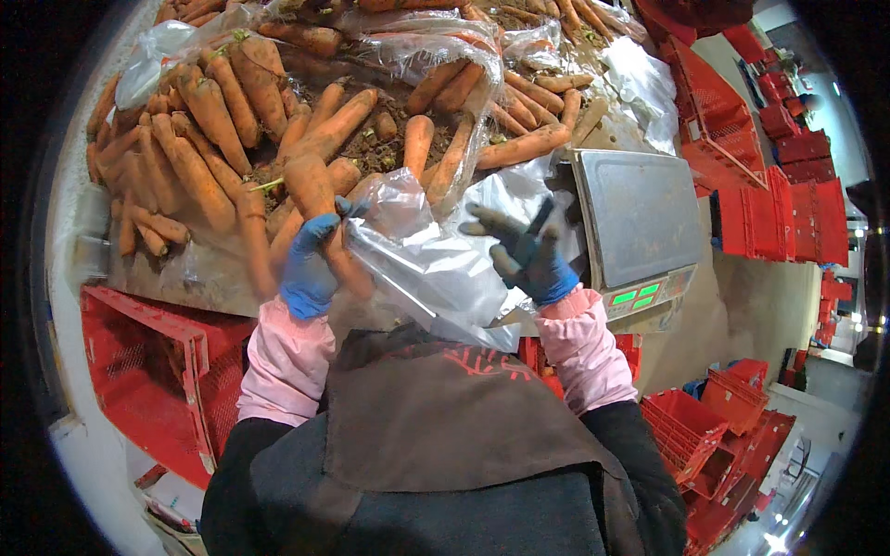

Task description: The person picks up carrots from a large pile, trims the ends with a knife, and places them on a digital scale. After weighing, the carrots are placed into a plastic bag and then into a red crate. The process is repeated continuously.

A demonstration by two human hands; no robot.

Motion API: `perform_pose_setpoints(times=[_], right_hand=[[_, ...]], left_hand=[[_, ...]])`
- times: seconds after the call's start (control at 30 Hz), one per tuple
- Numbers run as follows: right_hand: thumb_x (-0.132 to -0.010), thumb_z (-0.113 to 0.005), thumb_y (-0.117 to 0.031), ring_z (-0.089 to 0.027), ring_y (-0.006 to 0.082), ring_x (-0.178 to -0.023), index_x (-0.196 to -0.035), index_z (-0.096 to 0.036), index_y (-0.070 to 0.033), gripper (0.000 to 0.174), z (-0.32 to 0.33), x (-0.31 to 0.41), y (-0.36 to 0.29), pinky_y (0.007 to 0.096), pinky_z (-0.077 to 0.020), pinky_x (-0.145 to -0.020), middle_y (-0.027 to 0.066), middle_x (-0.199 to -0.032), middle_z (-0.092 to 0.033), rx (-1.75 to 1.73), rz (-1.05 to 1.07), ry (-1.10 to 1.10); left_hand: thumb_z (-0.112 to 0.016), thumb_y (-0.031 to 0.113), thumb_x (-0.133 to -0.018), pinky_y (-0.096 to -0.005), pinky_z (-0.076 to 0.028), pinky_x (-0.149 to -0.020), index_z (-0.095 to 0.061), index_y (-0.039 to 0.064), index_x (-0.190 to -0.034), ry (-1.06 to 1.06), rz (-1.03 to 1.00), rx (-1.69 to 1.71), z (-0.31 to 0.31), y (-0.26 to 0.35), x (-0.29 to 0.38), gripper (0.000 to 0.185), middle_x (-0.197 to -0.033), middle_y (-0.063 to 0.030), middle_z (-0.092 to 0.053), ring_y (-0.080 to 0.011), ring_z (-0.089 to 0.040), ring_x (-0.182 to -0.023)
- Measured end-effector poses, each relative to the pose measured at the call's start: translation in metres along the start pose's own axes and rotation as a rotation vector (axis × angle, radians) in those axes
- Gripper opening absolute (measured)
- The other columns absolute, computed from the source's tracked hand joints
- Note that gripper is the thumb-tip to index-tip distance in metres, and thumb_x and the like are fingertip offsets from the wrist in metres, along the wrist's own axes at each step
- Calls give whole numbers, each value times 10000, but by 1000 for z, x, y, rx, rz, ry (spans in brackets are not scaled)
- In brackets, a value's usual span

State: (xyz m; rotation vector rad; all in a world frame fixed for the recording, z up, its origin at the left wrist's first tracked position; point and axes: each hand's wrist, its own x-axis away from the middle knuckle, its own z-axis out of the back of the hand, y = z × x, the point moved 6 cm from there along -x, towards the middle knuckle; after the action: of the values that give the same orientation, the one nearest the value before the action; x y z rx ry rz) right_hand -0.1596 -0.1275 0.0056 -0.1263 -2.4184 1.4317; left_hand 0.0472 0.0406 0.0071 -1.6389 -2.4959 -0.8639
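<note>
My left hand, in a blue glove, grips a large soil-stained carrot at the near edge of a heap of carrots. Other carrots beside and below that hand are blurred. My right hand, gloved the same way, is raised over a clear plastic bag with its fingers spread; a dark, narrow object shows at its fingers, and whether it is held I cannot tell. The bag lies crumpled between both hands. Just right of my right hand stands a digital scale with a bare metal plate and lit green displays.
A red plastic crate stands below the table edge at left. More red crates are stacked at right, with others at lower right. Loose soil and torn plastic sheeting lie around the carrots.
</note>
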Motion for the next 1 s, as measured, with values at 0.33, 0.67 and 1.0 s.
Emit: perform_pose_setpoints(times=[0.33, 0.67, 1.0], right_hand=[[-761, -664, -176, -607, 178, -802, -978, -572, -10, 288, -6, 30, -29, 275, -469, -696, 109, -919, -629, -54, -128, 241], [-733, -596, -618, -530, 173, -594, -1244, -475, -76, 754, 15, 60, 28, 284, -414, -477, 52, -921, -571, -664, 116, 383], [-863, -579, -247, -409, 40, -501, -878, -634, -50, 205, 8, 59, -23, 192, -279, -443, -16, -654, -569, 206, 100, 533]], left_hand=[[-592, 79, -750, -267, -457, -794, -580, -12, -968, -15, 20, -318, -39, -2, -15, 237, -864, -79, -592, -172, -571, -828], [-558, 121, -826, -234, -454, -770, -639, 15, -935, 198, -9, -242, -22, -29, -42, 171, -886, -57, -612, -146, -563, -817], [-576, 131, -807, -298, -465, -805, -606, 8, -1003, 78, -253, -651, -1, -19, -41, 234, -946, -69, -607, -183, -566, -873]])
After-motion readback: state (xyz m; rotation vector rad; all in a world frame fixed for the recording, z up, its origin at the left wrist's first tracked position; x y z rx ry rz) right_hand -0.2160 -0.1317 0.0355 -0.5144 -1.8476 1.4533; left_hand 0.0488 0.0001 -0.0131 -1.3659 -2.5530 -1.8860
